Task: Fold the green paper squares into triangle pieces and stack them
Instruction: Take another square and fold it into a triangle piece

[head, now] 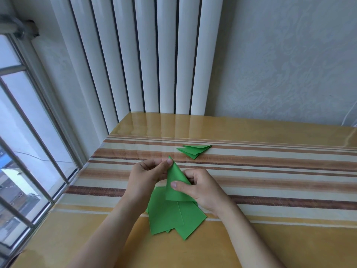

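Two hands are busy over the desk [270, 136]: the left hand [146, 176] pinches the top tip of a half-folded green sheet [176, 182] between thumb and fingers, while the right hand [201, 187] presses its thumb on the sheet's lower part with its other fingers curled behind. The sheet is raised off the desk, bowed rather than creased, right above the loose pile of unfolded green squares [173, 217]; the stack of finished triangles [195, 150] lies well apart, further back on the striped cloth. My worry is the alignment — held in the air like this, the edges could slip past each other before the crease is pressed, and the triangle would come out lopsided. The glossy desk cover looks slick too, so a nudge from a wrist might fan the pile out. Hard to say how many squares remain or how many triangles are stacked — the layers overlap. The sheet's back side and the right fingers behind it are hidden.
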A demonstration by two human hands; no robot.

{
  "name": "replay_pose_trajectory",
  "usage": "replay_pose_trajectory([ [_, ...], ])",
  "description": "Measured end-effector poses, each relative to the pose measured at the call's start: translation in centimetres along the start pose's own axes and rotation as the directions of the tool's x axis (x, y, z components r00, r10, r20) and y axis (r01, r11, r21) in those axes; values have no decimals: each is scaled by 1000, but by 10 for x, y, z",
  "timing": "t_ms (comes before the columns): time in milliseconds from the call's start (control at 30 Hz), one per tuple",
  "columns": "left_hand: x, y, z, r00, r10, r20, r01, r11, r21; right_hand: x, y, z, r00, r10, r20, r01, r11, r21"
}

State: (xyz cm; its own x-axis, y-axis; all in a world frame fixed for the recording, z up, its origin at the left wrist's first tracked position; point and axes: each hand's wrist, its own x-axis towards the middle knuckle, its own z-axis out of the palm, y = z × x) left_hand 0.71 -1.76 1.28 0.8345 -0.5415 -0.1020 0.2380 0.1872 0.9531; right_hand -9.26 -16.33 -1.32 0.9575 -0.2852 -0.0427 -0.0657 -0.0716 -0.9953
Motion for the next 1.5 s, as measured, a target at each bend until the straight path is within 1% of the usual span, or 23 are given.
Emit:
replay_pose_trajectory([
  [267,0,-1,2,1000,0,-25,0,1000,-27,1,1,0,1000,-8,16,8,1000,7],
  [433,1,-1,3,1000,3,-18,-4,999,-34,0,0,1,1000,-26,7,26,999,-29],
  [733,0,-3,2,997,74,-26,-74,997,-3,-2,-4,1,999,-32,-8,31,996,-82],
  [933,2,-1,1,996,73,-42,-76,996,-55,-2,-1,4,999,-45,11,46,987,-156],
  [1133,3,-4,-2,998,62,-11,-63,996,-56,-2,0,1,999,-48,-9,47,993,-113],
  [1200,2,-6,-2,999,46,16,-46,999,-15,-1,-1,-1,997,-49,-53,44,996,-80],
  [1300,0,-12,-1,994,47,100,-64,983,174,1,-2,-7,983,-77,-169,64,995,-78],
  [1367,-1,-13,2,993,39,109,-61,975,212,2,-1,-11,971,-83,-223,71,995,-64],
  [1500,1,-14,1,994,8,113,-34,973,230,2,-2,-11,979,-58,-197,52,998,-34],
])
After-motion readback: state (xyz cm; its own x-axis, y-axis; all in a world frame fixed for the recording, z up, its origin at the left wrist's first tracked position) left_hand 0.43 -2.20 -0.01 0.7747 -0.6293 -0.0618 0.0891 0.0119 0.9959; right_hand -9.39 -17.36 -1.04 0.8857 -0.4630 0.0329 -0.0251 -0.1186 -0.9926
